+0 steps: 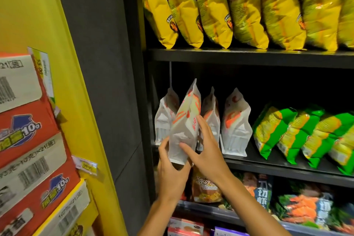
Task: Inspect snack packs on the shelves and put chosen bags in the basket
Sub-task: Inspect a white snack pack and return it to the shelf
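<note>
Still inspecting: left hand point(172, 170) & right hand point(206, 151) fingers gripping white bag point(184, 126) off shelf point(268, 166); basket unseen, bagging left.

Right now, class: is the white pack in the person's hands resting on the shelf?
No: the white pack is tilted and lifted off the shelf, gripped by the left hand and right hand.
</note>
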A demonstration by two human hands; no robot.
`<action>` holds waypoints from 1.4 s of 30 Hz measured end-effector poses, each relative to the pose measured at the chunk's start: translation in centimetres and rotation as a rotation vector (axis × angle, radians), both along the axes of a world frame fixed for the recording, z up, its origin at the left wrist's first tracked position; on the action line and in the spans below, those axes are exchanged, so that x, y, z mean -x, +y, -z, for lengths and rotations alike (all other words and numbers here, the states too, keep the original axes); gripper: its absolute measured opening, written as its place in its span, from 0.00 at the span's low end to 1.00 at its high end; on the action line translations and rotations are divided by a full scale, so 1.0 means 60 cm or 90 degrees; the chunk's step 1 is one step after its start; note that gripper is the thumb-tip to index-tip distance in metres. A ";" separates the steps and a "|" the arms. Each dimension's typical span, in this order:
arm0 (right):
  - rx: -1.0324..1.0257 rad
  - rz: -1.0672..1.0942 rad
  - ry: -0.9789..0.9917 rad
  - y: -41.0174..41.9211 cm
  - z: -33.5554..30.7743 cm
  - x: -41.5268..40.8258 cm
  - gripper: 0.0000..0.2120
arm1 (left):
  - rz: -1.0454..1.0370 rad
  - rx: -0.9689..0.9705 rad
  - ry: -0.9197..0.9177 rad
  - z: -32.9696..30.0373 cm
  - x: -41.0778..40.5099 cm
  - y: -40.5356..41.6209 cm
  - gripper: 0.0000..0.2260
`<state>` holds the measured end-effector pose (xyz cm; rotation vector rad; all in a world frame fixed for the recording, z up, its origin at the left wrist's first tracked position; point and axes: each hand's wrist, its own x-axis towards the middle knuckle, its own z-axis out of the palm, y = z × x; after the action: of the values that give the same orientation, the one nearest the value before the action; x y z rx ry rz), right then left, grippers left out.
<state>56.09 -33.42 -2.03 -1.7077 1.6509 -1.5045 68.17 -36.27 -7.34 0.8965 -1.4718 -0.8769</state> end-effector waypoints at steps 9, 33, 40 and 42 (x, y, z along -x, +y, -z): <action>0.213 0.104 0.235 -0.004 0.062 -0.023 0.45 | 0.017 -0.089 -0.094 0.065 0.013 -0.039 0.34; -0.040 0.177 0.343 -0.082 0.017 0.000 0.36 | -0.016 0.177 -0.091 -0.018 0.031 -0.134 0.33; -0.088 0.147 0.361 -0.097 -0.006 0.011 0.32 | -0.097 0.155 -0.016 -0.036 0.065 -0.156 0.39; -0.105 0.126 0.413 -0.094 -0.007 0.017 0.32 | -0.128 0.105 -0.012 -0.034 0.070 -0.170 0.40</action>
<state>55.07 -39.05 -1.63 -2.1208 2.2369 -0.8812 63.96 -46.47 -5.32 0.9124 -1.4197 -0.5924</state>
